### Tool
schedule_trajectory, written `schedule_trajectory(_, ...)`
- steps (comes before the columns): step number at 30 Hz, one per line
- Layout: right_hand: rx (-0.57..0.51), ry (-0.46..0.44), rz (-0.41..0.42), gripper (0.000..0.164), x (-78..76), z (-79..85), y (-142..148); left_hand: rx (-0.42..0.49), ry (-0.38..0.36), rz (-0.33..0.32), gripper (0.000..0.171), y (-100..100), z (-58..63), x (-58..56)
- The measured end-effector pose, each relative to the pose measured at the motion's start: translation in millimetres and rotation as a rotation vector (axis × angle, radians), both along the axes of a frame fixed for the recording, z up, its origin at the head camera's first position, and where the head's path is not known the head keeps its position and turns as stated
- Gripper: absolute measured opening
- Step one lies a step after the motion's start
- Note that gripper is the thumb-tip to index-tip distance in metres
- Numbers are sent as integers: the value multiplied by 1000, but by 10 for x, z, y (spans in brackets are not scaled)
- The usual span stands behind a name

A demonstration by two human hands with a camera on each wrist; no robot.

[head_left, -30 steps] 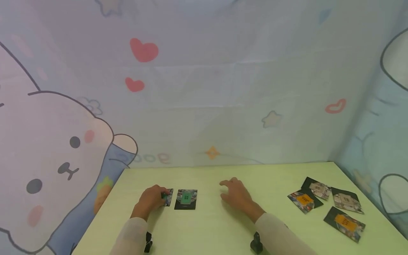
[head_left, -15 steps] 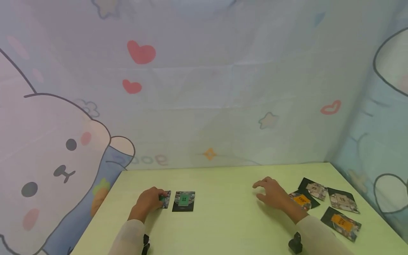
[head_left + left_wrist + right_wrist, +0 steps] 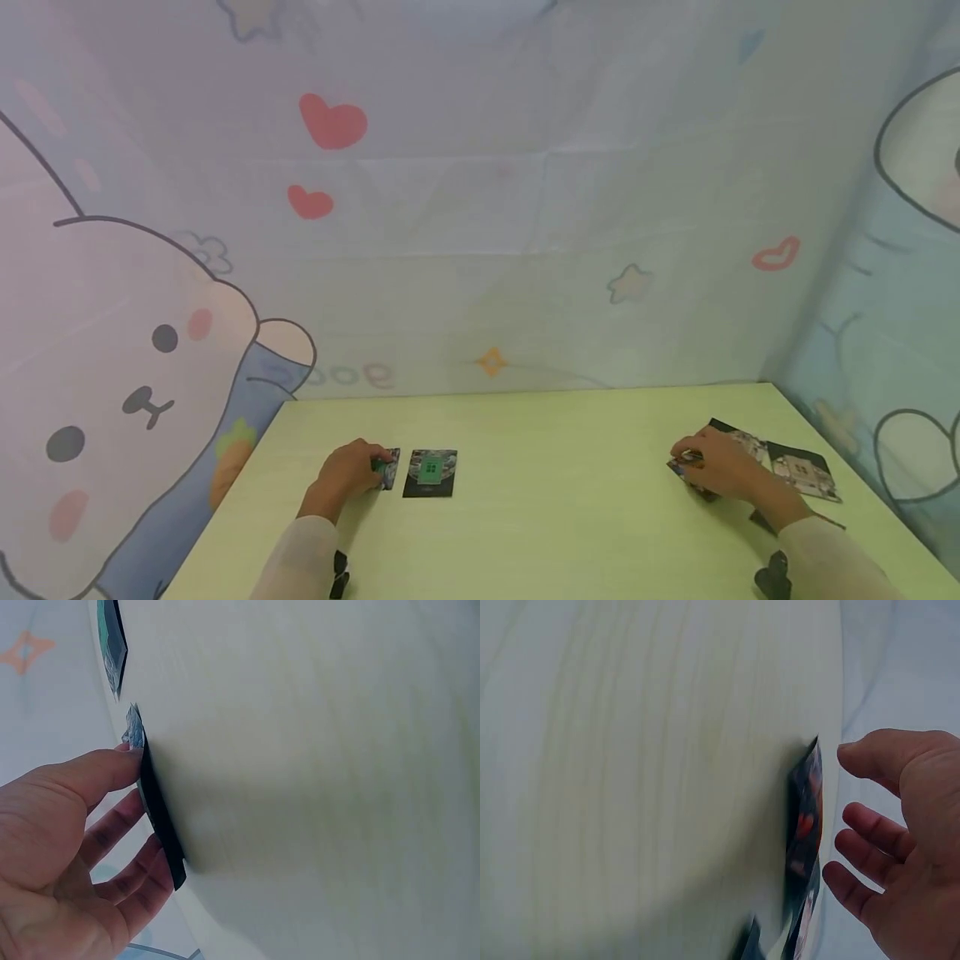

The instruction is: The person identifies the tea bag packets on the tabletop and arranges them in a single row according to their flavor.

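Observation:
My left hand (image 3: 347,471) holds a flat dark packet with a green label (image 3: 388,468) at the left of the table. In the left wrist view the thumb and fingers of that hand grip the packet (image 3: 160,810) along its edges. A second green-labelled packet (image 3: 431,473) lies just to its right. At the right, my right hand (image 3: 716,468) hovers over an orange-labelled packet (image 3: 684,472), covering most of it in the head view. The right wrist view shows its thumb and fingers spread, a small gap away from the packet (image 3: 806,817).
Beside my right hand lie two beige-labelled packets, a partly covered one (image 3: 742,439) and a fuller one (image 3: 804,472). Another packet (image 3: 765,523) is mostly hidden under the right forearm. A pale yellow-green table (image 3: 555,500) meets a printed cloth backdrop (image 3: 480,250).
My right hand has moved right across the table, from the middle to above the orange-labelled packet. The left hand stays on its green-labelled packet. The head view has shifted slightly.

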State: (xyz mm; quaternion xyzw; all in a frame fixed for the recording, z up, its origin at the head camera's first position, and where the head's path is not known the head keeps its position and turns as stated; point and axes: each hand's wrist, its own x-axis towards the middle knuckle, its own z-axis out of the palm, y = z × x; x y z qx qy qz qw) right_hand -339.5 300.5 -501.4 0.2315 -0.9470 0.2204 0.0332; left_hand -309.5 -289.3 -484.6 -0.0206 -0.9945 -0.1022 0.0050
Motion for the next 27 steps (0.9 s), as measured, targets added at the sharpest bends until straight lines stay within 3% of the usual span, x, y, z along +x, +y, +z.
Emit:
schedule_trajectory(6,35,-9,4,27,-9,-73,164,-8,8,-4,31,0,-4,2)
schedule_trajectory(15,54,-89,41,31,-19,-14,240,-3,8,-6,31,0,-27,0)
schedule_trajectory(21,4,-197,135,37,3,33,269,-3,3,7,31,20,-26,15)
schedule_trajectory(27,-5,-266,121,43,19,64,257,-4,7,7,31,27,-8,36)
